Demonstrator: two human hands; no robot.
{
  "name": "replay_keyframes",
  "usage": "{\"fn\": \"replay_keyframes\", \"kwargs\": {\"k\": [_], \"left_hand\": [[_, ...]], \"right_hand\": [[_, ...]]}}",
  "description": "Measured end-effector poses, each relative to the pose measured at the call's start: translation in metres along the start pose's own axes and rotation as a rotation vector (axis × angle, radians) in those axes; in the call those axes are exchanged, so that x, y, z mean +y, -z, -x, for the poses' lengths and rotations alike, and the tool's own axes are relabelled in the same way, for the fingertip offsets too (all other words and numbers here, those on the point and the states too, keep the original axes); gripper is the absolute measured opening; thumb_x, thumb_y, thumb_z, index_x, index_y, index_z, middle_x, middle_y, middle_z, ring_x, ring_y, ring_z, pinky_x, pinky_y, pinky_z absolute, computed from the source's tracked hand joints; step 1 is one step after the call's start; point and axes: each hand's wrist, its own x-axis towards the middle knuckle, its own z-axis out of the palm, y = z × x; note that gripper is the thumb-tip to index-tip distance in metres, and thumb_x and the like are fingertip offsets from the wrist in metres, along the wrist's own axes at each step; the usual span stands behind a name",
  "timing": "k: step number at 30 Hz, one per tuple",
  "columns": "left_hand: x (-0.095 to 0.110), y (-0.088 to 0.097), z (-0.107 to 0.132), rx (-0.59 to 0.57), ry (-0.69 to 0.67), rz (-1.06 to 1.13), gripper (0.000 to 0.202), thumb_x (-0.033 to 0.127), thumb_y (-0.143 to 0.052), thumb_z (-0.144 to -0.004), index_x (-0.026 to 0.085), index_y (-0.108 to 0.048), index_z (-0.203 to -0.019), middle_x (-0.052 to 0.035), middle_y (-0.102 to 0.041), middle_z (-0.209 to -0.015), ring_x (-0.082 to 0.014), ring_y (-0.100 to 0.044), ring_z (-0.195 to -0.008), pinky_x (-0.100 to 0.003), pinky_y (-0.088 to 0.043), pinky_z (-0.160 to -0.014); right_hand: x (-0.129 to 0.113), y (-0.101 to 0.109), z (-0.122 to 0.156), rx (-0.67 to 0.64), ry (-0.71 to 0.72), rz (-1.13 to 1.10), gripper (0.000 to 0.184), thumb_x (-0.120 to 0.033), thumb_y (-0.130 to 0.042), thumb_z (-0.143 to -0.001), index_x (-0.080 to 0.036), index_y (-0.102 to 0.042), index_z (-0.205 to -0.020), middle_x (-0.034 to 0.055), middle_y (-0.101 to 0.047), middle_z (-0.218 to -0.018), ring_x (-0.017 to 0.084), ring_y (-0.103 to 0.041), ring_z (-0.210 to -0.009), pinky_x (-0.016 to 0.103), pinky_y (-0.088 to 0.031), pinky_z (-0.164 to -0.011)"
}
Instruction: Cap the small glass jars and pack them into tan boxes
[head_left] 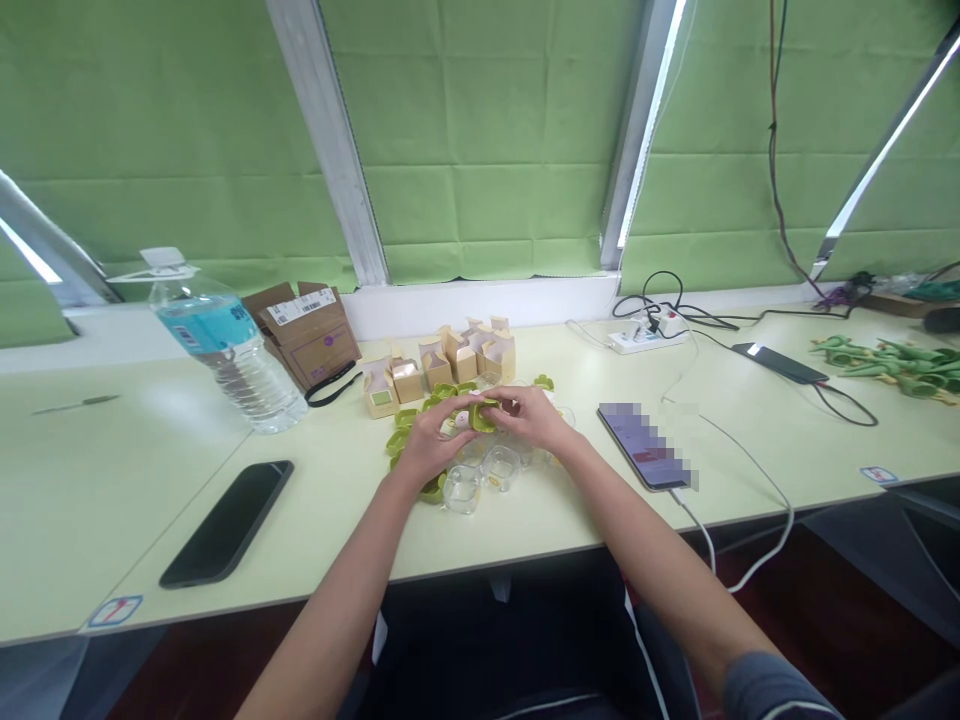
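My left hand [429,438] and my right hand [534,414] meet over the pale green table [90,480], fingers pinched together on a small green lid [484,414] with something white beside it. Under and around the hands lie several green lids [397,441] and small clear jars [462,489]. Just behind them stands a cluster of small tan cardboard boxes [439,365], some with open flaps.
A large water bottle [225,345] and a brown carton [309,330] stand at the back left. A black phone [229,522] lies at the front left, a lit phone [646,445] on a white cable at the right. A power strip [646,338], another phone [780,362] and green parts [892,362] sit further right.
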Motion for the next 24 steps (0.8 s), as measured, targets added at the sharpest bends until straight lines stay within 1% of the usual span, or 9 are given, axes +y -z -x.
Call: {"fn": "replay_keyframes", "kwargs": {"k": [5, 12, 17, 21, 24], "left_hand": [[-0.0002, 0.0001, 0.0005, 0.001, 0.016, -0.002, 0.037, 0.031, -0.074, -0.085, 0.025, -0.069, -0.121, -0.0064, -0.075, -0.117, -0.0234, -0.070, -0.110, -0.043, -0.057, -0.099], [0.0017, -0.0003, 0.0005, -0.010, 0.019, 0.003, 0.034, 0.030, -0.073, -0.085, 0.026, -0.070, -0.118, -0.0051, -0.075, -0.116, -0.0229, -0.071, -0.109, -0.042, -0.058, -0.098], [0.0013, -0.0003, 0.0001, -0.007, 0.019, -0.028, 0.037, 0.030, -0.072, -0.085, 0.025, -0.069, -0.122, -0.0061, -0.075, -0.118, -0.0231, -0.071, -0.108, -0.043, -0.057, -0.099], [-0.0004, -0.0004, 0.0006, -0.003, 0.018, -0.057, 0.038, 0.028, -0.071, -0.086, 0.026, -0.067, -0.124, -0.0059, -0.074, -0.117, -0.0219, -0.071, -0.104, -0.041, -0.058, -0.096], [-0.0016, -0.0007, 0.0011, 0.001, 0.018, -0.064, 0.039, 0.028, -0.072, -0.086, 0.027, -0.067, -0.125, -0.0056, -0.074, -0.117, -0.0216, -0.071, -0.101, -0.040, -0.059, -0.094]], "right_hand": [[-0.0025, 0.0003, 0.0001, -0.004, -0.005, -0.054, 0.028, -0.032, -0.065, -0.089, -0.019, -0.077, -0.111, 0.0008, -0.070, -0.080, 0.009, -0.042, -0.058, 0.022, -0.034, -0.055], [-0.0011, 0.0007, -0.0001, 0.006, -0.010, -0.081, 0.024, -0.031, -0.066, -0.088, -0.018, -0.076, -0.105, -0.0005, -0.067, -0.075, 0.008, -0.040, -0.056, 0.021, -0.033, -0.054], [-0.0037, 0.0008, 0.0005, -0.001, -0.018, -0.020, 0.026, -0.032, -0.063, -0.090, -0.019, -0.076, -0.108, -0.0006, -0.068, -0.075, 0.009, -0.043, -0.056, 0.022, -0.035, -0.055], [-0.0037, 0.0014, 0.0015, -0.019, -0.002, 0.010, 0.027, -0.030, -0.062, -0.090, -0.019, -0.075, -0.111, -0.0003, -0.069, -0.078, 0.009, -0.047, -0.057, 0.022, -0.038, -0.058], [-0.0032, 0.0015, 0.0018, -0.016, 0.006, 0.030, 0.028, -0.029, -0.063, -0.089, -0.019, -0.074, -0.113, -0.0012, -0.067, -0.074, 0.009, -0.048, -0.058, 0.022, -0.039, -0.060]]}}
